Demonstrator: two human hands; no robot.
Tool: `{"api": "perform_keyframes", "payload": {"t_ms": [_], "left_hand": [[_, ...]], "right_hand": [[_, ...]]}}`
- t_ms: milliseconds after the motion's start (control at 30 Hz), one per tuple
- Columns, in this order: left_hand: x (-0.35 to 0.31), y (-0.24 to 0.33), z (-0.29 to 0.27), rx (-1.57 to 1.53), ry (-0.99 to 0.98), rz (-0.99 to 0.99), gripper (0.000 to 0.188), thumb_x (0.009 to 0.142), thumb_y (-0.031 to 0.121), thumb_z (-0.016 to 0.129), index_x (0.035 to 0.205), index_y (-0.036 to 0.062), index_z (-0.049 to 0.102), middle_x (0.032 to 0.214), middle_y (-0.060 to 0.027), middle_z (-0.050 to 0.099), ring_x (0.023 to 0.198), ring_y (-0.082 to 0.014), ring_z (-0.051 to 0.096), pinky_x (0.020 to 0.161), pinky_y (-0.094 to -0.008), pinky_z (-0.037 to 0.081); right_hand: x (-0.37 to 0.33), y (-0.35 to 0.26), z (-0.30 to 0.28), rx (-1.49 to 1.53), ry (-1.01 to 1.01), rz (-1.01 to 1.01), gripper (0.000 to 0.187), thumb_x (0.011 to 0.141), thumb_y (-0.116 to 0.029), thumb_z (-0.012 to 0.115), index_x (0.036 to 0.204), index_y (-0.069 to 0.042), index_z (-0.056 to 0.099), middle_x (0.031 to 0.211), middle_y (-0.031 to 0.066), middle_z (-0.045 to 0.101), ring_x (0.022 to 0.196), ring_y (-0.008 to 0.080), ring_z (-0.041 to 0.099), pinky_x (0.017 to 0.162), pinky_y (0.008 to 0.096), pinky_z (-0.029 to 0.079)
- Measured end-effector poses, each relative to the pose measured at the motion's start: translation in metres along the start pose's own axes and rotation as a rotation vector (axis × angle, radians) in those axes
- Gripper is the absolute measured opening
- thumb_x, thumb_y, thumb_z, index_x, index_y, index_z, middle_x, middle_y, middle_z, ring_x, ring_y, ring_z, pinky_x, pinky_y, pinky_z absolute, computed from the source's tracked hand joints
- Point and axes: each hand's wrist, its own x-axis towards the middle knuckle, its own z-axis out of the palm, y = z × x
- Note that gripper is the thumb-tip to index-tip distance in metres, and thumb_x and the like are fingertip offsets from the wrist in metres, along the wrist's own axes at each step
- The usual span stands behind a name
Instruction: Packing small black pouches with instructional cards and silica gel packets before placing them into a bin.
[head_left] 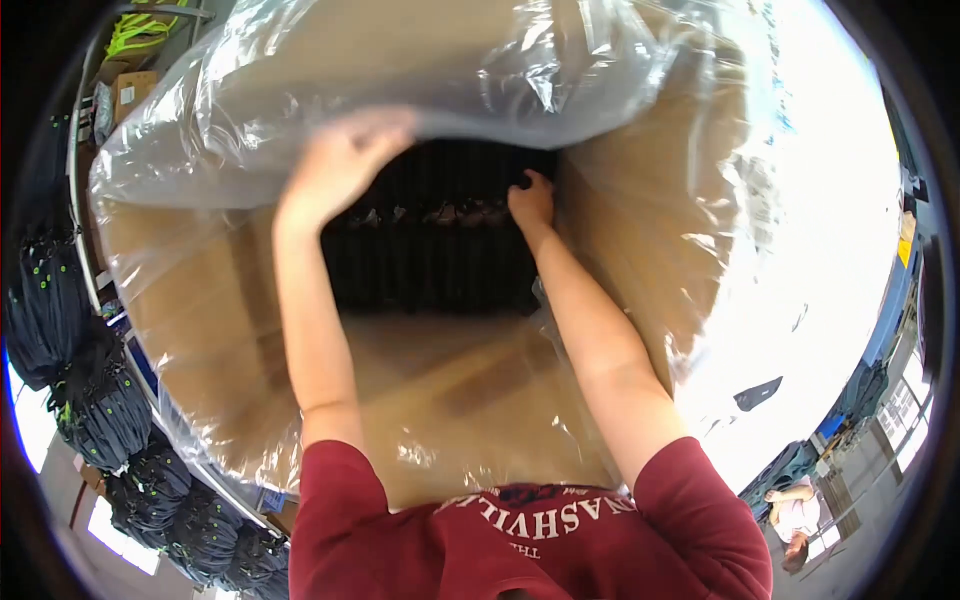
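In front of me is a large brown cardboard box (200, 270), lined with a clear plastic sheet (545, 85) that shines and wrinkles over its walls. Deep in the middle lie black bundled goods (430, 262) in rows, too dark to name. My left hand (345, 160) is at the lower edge of the plastic hanging from the far side; its fingers are smeared by motion. Further right, my right hand (532, 200) reaches down beside the right inner wall, fingers curled at the edge of the dark contents. Whatever it grips is too dark to make out.
Bundles of black straps or cords (100, 415) hang along a rack on the left. A small carton (133, 92) and bright yellow-green cords (140, 35) are at the upper left. A white surface (820, 250) borders the box on the right; another person (797, 512) is at lower right.
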Motion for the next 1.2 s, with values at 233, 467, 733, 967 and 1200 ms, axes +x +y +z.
{"api": "perform_keyframes", "payload": {"t_ms": [233, 467, 733, 967, 1200], "left_hand": [[0.028, 0.056, -0.061, 0.493, 0.671, 0.479, 0.019, 0.083, 0.025, 0.063, 0.096, 0.0119, 0.066, 0.087, -0.0051, 0.065, 0.093, -0.0285, 0.055, 0.085, -0.0374, 0.043], [-0.018, 0.103, 0.025, 0.185, 0.606, 0.527, 0.031, 0.082, 0.017, 0.065, 0.111, 0.0069, 0.057, 0.114, -0.0119, 0.052, 0.111, -0.0311, 0.045, 0.098, -0.041, 0.035], [-0.155, 0.163, 0.191, -0.112, -0.113, 0.561, 0.027, 0.091, 0.012, 0.058, 0.117, 0.0039, 0.054, 0.135, -0.0134, 0.033, 0.12, -0.0232, 0.04, 0.095, -0.0335, 0.04], [-0.245, 0.257, 0.25, -0.213, -0.201, 0.571, 0.027, 0.093, 0.008, 0.048, 0.117, -0.001, 0.051, 0.123, -0.0131, 0.05, 0.107, -0.0232, 0.051, 0.095, -0.0347, 0.039], [-0.358, 0.335, 0.438, 0.034, -1.122, 0.641, 0.021, 0.093, 0.01, 0.049, 0.111, 0.0005, 0.055, 0.11, -0.0078, 0.058, 0.098, -0.016, 0.056, 0.088, -0.0279, 0.041]], "right_hand": [[-0.101, -0.074, 0.009, 0.001, -0.765, -0.185, 0.027, 0.079, -0.021, 0.057, 0.102, -0.013, 0.068, 0.108, 0.0104, 0.066, 0.106, 0.0289, 0.059, 0.09, 0.0384, 0.047], [-0.209, -0.138, -0.125, -0.294, -0.658, -0.761, 0.028, 0.079, -0.022, 0.055, 0.101, -0.012, 0.068, 0.103, 0.0115, 0.066, 0.099, 0.0295, 0.062, 0.082, 0.0406, 0.051], [-0.325, 0.028, -0.285, 0.049, -0.203, -0.928, 0.02, 0.077, -0.022, 0.055, 0.074, -0.009, 0.069, 0.068, 0.0147, 0.064, 0.064, 0.034, 0.062, 0.062, 0.0452, 0.05], [-0.447, 0.207, -0.339, 0.589, 0.524, -0.412, 0.019, 0.084, -0.023, 0.053, 0.089, -0.014, 0.07, 0.07, 0.0094, 0.065, 0.064, 0.0294, 0.062, 0.061, 0.0395, 0.048], [-0.583, 0.404, -0.326, 0.793, 1.273, 0.367, 0.016, 0.084, -0.018, 0.056, 0.093, -0.01, 0.067, 0.072, 0.0088, 0.065, 0.064, 0.0212, 0.062, 0.06, 0.032, 0.047]]}}
